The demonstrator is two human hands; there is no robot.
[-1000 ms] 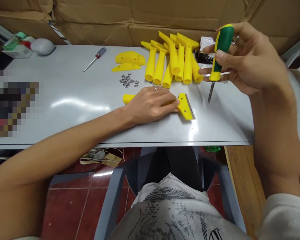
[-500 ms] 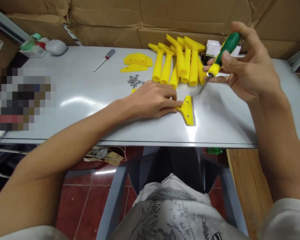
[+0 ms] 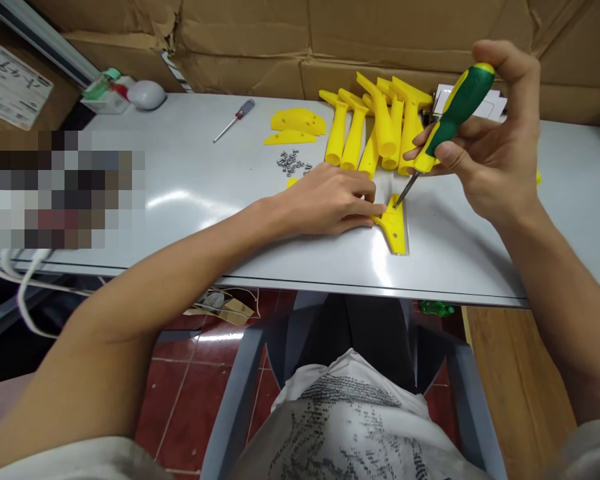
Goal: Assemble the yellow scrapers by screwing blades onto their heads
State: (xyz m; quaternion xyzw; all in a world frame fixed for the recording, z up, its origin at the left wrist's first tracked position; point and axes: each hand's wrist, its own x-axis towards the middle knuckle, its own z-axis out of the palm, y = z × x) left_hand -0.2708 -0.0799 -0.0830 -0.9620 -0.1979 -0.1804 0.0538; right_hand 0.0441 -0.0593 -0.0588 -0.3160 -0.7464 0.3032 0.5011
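Observation:
My left hand [image 3: 335,200] is closed round the handle of a yellow scraper [image 3: 393,230] lying flat on the table, its wide head and thin blade edge pointing right. The handle itself is mostly hidden under the fingers. Held slanted in my right hand [image 3: 500,147] is a green and yellow screwdriver [image 3: 457,110], gripped by the fingers with the index finger near its top end. Its tip meets the scraper head at the upper screw hole; a second hole shows lower down. Just behind my left hand lie small metal screws [image 3: 291,161] in a loose pile.
Several yellow scraper handles [image 3: 353,137] lie bunched at the back, beside flat yellow plates [image 3: 298,121]. A smaller screwdriver [image 3: 235,120] lies further left. A white rounded object [image 3: 147,95] sits at the back left. Cardboard [image 3: 240,40] stands behind the table [image 3: 205,180].
My right hand has brought the screwdriver down so its tip meets the scraper head. The left hand keeps its hold on the scraper. The camera view has shifted slightly left.

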